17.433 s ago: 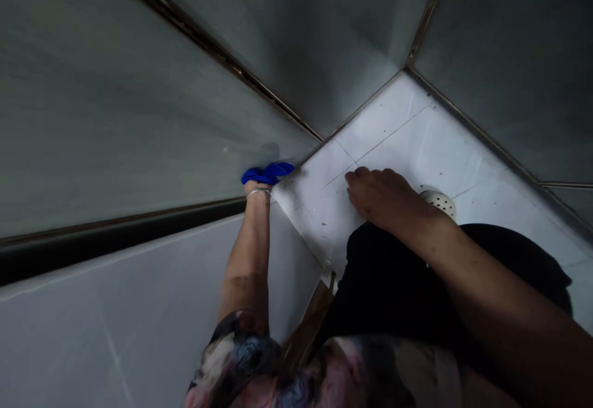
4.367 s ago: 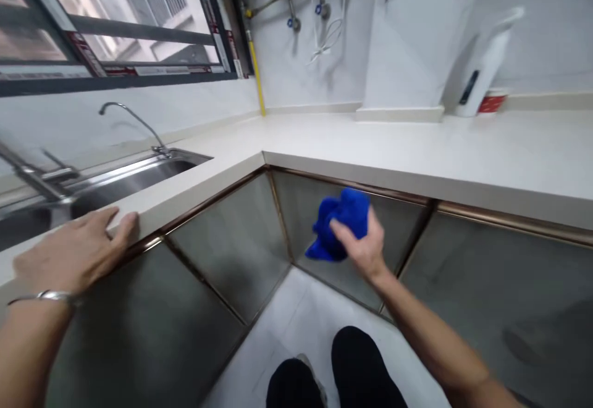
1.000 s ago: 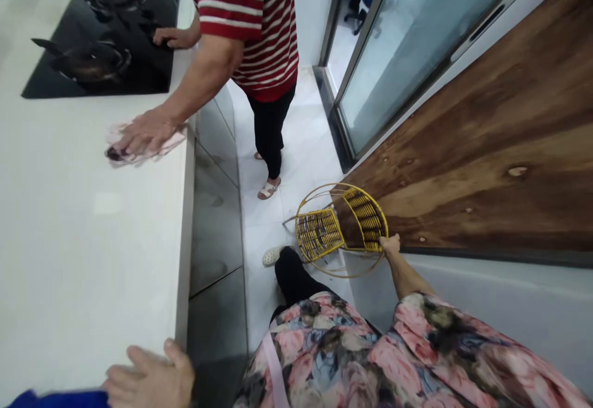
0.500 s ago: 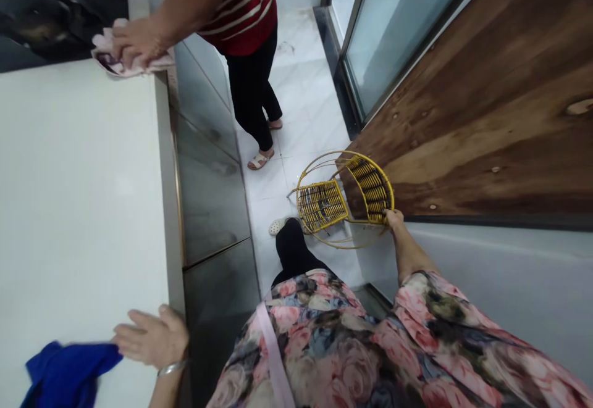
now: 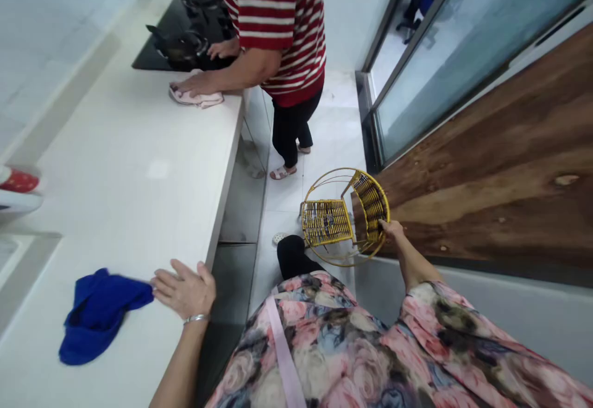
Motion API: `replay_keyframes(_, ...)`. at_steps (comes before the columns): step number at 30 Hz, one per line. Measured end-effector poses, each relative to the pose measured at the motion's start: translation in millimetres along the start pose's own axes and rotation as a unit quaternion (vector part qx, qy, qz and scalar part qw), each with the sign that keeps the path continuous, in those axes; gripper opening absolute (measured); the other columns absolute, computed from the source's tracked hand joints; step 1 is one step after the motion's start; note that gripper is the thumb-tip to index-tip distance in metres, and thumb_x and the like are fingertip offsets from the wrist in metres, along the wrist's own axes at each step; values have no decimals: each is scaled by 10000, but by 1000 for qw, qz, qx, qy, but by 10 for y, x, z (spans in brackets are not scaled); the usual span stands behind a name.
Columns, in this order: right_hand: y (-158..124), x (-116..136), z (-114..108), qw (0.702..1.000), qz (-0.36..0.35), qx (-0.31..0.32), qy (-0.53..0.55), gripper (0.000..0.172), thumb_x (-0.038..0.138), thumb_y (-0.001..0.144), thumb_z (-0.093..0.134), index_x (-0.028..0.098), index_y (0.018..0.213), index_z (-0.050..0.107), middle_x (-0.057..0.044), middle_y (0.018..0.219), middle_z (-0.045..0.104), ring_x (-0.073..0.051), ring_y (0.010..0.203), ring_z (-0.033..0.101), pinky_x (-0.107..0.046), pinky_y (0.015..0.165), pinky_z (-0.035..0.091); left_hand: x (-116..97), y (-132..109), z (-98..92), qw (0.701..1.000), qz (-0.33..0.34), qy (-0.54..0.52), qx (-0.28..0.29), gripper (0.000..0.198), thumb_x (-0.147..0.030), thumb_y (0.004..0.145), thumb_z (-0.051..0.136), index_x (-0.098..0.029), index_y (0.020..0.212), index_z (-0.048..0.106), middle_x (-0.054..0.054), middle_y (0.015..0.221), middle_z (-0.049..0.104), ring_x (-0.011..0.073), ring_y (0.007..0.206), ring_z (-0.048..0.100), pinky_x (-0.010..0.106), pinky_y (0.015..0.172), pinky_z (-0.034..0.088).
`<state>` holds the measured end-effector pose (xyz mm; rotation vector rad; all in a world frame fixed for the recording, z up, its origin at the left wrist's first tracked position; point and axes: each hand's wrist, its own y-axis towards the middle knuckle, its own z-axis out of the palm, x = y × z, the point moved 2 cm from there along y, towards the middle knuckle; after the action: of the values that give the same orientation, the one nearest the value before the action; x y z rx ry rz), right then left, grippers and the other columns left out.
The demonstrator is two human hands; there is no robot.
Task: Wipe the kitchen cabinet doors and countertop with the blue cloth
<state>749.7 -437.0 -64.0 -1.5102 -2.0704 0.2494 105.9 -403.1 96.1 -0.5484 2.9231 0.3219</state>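
My left hand (image 5: 184,289) rests flat and open on the white countertop (image 5: 139,167), its fingertips just touching a crumpled blue cloth (image 5: 98,313) that lies on the counter. A silver bracelet circles that wrist. My right hand (image 5: 391,231) reaches back and grips the rim of a small yellow woven chair (image 5: 343,216), which stands on the white floor behind my leg.
Another person in a red-and-white striped shirt (image 5: 278,19) stands further along the counter, pressing a pink cloth (image 5: 197,97) beside a black gas hob (image 5: 185,31). A wooden panel (image 5: 486,167) and a glass sliding door (image 5: 445,44) line the right side. Grey cabinet fronts run under the counter.
My left hand has let go of the blue cloth, which now lies on the counter. The view has swung up and left. My right hand still holds the yellow chair.
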Motion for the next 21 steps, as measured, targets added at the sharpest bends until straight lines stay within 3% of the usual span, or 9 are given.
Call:
replay_keyframes(4,-57,406,-50,999,-26,25,-34,248,338,850,761,108,919,823,-166,864,768,-302,1000,739,-304,826,548,-18,-18,-24,1000,17,-8,-1,802,-527,1046,346,55,1596,313,412,1648,192,529,1581,121,721,1239,166)
replay_keyframes(10,-95,851,-1,994,-86,4,-66,338,345,963,659,64,1098,789,-174,969,768,-230,969,692,-292,849,508,-24,-41,-11,1000,14,1,25,784,-495,1062,341,43,1621,233,403,1663,134,541,1579,75,713,1246,127)
replay_keyframes(16,-144,1800,42,989,-139,-29,-52,350,265,964,625,-50,1048,751,-215,933,734,-198,926,635,-293,811,457,-66,-45,-23,999,-10,-25,20,780,-487,1049,349,41,1618,269,404,1666,142,532,1588,59,724,1248,113)
replay_keyframes(21,-95,2335,-239,985,-154,-75,-35,340,242,939,632,-50,1045,770,-234,888,734,-220,889,666,-290,774,472,-38,-61,-18,999,-8,-41,0,784,-489,1037,389,33,1614,294,393,1675,144,522,1593,65,735,1244,132)
